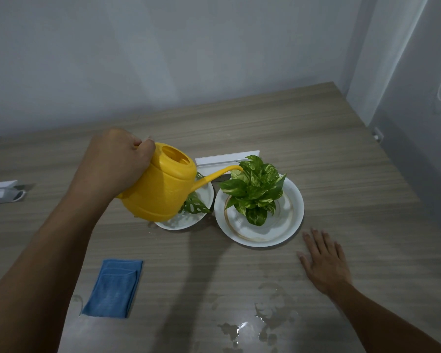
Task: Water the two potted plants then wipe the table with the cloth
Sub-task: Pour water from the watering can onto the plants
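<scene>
My left hand (117,159) grips the handle of a yellow watering can (161,189), tilted to the right, its spout tip over the variegated plant (255,189). That plant stands on a white gold-rimmed plate (288,225). A second plant with holed leaves (195,205) sits on a smaller white plate (204,197), mostly hidden behind the can. My right hand (325,261) lies flat on the wooden table (341,161), fingers spread, right of the big plate. A folded blue cloth (112,289) lies at the near left.
Water puddles (265,319) spread on the table near its front edge, and droplets sit by the small plate. A white bar (227,159) lies behind the plants, another white object (3,192) at the far left. Walls close the back and right.
</scene>
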Available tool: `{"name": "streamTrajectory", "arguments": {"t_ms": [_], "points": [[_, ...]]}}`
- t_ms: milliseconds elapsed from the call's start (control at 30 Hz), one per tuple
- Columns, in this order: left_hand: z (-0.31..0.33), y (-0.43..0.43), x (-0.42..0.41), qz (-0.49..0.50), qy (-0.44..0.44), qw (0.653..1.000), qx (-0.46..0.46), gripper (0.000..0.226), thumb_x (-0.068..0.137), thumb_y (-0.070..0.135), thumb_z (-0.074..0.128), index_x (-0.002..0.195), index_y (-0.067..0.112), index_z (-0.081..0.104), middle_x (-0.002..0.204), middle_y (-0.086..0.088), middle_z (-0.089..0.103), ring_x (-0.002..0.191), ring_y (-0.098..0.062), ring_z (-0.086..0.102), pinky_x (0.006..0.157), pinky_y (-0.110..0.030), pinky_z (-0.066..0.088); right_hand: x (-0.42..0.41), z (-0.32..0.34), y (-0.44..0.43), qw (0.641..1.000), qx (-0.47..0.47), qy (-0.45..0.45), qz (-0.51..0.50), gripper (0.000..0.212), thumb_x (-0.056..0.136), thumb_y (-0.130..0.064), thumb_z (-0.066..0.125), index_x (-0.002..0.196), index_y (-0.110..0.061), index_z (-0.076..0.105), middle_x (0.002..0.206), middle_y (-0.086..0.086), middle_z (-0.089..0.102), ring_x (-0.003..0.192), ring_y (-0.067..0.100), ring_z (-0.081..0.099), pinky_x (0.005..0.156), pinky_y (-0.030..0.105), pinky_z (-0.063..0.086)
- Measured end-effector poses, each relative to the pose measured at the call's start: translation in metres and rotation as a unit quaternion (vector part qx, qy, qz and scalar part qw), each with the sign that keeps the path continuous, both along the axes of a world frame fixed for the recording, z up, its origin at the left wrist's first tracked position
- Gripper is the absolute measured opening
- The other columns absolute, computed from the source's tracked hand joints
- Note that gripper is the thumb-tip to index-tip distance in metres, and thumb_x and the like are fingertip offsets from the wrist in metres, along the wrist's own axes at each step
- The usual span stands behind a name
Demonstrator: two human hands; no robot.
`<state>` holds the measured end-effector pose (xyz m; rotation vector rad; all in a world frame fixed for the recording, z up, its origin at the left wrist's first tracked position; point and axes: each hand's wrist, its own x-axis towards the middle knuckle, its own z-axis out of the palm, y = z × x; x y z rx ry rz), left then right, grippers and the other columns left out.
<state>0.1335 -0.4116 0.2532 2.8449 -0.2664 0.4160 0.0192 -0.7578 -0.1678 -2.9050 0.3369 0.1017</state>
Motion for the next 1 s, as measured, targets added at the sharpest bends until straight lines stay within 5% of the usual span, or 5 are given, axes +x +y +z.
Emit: {"name": "streamTrajectory", "arguments": {"t_ms": [800, 1000], "points": [[-0.004, -0.008, 0.005, -0.029, -0.025, 0.999, 0.007, 0.059, 0.097, 0.034, 0.047, 0.046, 0.006, 0.037, 0.046, -0.011, 0.034, 0.048, -0.030, 0.037, 0.049, -0.035, 0.020, 0.000, 0.013, 0.002, 0.999, 0.001, 0.041, -0.001, 0.067, 0.094, -0.060, 0.018, 0.151, -0.026, 0.027, 0.159, 0.003, 0.027, 0.146, 0.025, 0.024, 0.114, 0.049, 0.023], [-0.052, 0.020, -0.003, 0.023, 0.006, 0.995, -0.096, 0.055, 0.092, 0.037, 0.043, 0.045, 0.008, 0.039, 0.047, -0.015, 0.044, 0.054, -0.040, 0.048, 0.051, -0.040, 0.031, 0.002, 0.019, 0.004, 0.998, -0.005, 0.054, 0.009, 0.076, 0.087, -0.064, -0.003, 0.154, -0.028, 0.003, 0.163, -0.002, -0.002, 0.150, 0.021, -0.002, 0.119, 0.043, 0.004]]}}
